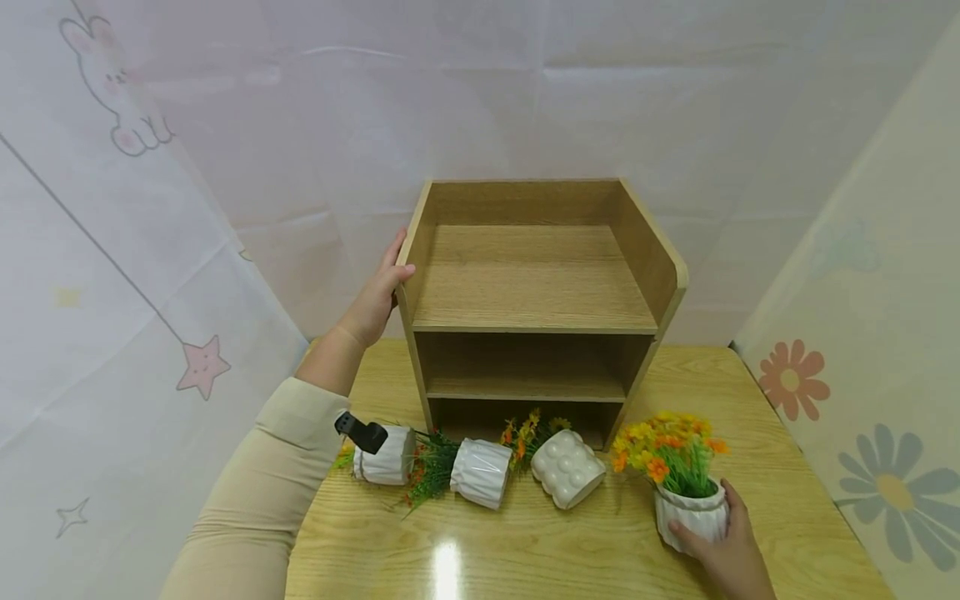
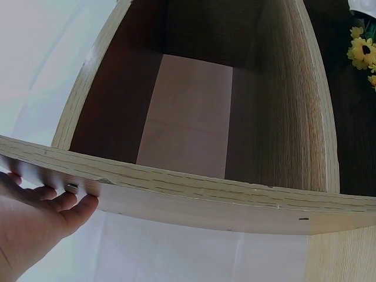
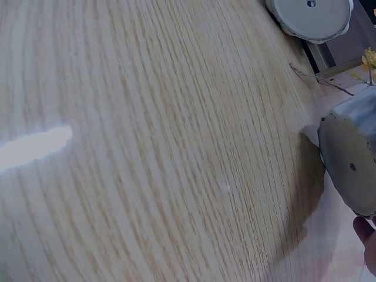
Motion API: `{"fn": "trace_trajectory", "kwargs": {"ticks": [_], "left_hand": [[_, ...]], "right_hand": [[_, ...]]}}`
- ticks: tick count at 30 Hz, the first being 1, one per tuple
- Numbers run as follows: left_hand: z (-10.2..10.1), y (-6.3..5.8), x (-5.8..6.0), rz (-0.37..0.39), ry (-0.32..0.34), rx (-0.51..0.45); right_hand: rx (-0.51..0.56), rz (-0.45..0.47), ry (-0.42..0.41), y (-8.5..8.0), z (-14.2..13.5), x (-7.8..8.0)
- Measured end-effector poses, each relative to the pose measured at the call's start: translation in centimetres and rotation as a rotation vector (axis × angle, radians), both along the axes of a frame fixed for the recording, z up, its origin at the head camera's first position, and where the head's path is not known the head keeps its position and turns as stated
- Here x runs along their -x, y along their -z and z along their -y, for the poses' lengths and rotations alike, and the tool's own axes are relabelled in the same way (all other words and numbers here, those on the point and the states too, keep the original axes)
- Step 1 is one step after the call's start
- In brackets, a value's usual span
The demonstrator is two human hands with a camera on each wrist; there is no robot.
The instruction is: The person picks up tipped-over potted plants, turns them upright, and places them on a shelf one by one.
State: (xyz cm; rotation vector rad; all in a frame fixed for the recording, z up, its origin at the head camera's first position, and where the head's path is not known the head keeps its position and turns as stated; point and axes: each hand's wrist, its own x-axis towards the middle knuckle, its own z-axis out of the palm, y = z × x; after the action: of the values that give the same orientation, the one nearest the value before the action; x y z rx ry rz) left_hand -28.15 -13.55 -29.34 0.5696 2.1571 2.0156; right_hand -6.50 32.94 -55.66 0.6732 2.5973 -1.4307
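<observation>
Flowerpot | axis tilted, blooms leftward | right hand grips | left hand spread on shelf

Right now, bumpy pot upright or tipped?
Tipped. In the head view, the bumpy pot lies on its side on the table, its flowers pointing toward the shelf.

This looks like a small screened-off corner, home-like in its trimmings, since creased pale sheets (printed with a cartoon rabbit, a pink star and large blooms) close in a wood-grain table bearing a wooden shelf unit and potted flowers.
</observation>
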Motion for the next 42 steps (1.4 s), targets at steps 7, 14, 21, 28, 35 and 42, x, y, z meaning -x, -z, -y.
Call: {"fn": "trace_trajectory", "kwargs": {"ticks": [7,14,21,28,35,42], "left_hand": [[-0.1,-0.1,0.0,-0.004,0.003,0.000],[-0.1,-0.1,0.1,0.002,0.004,0.001],[-0.1,-0.1,0.1,0.005,0.002,0.003],[-0.1,-0.1,0.1,0.010,-0.003,0.012],[-0.1,-0.1,0.0,0.010,0.002,0.020],[-0.1,-0.2,0.0,0.028,-0.007,0.025]], "right_hand": [[0.067,0.071,-0.007,0.0,-0.5,-0.1],[0.107,0.055,0.039,0.3,-0.2,-0.4],[0.090,-0.007,0.099,0.8,0.1,-0.9],[0.074,-0.022,0.130,1.3,0.3,-0.8],[0.064,-0.043,0.130,1.6,0.5,-0.2],[0.080,-0.020,0.092,1.6,0.4,0.4]]}}
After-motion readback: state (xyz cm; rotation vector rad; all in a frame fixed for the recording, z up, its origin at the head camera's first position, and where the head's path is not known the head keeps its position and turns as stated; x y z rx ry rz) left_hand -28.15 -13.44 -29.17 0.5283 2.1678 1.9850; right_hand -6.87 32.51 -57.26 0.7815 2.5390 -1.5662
